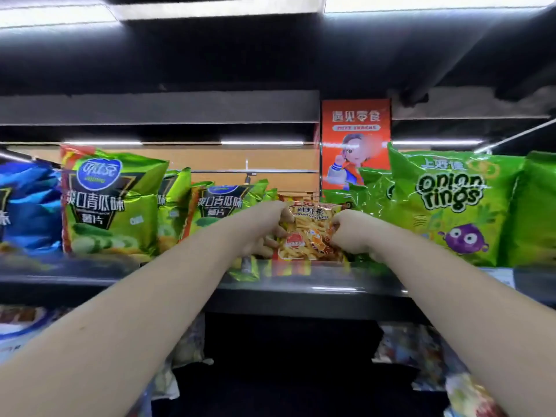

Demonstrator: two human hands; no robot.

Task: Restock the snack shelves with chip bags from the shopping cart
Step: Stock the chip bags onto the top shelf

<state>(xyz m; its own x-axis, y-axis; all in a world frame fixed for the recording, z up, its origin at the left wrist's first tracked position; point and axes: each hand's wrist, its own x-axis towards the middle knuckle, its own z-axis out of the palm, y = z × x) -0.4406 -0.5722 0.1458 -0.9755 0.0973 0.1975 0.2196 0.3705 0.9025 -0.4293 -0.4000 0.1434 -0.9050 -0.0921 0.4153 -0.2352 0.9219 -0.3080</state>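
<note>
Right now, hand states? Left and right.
Left hand: grips the left edge of the prawn crackers bag.
Right hand: grips the same bag's right edge.

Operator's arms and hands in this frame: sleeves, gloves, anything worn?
Both ungloved: left hand, right hand. The left forearm and right forearm are bare to the frame edge; no sleeve shows. No watch, ring, bracelet or strap visible on either.
</note>
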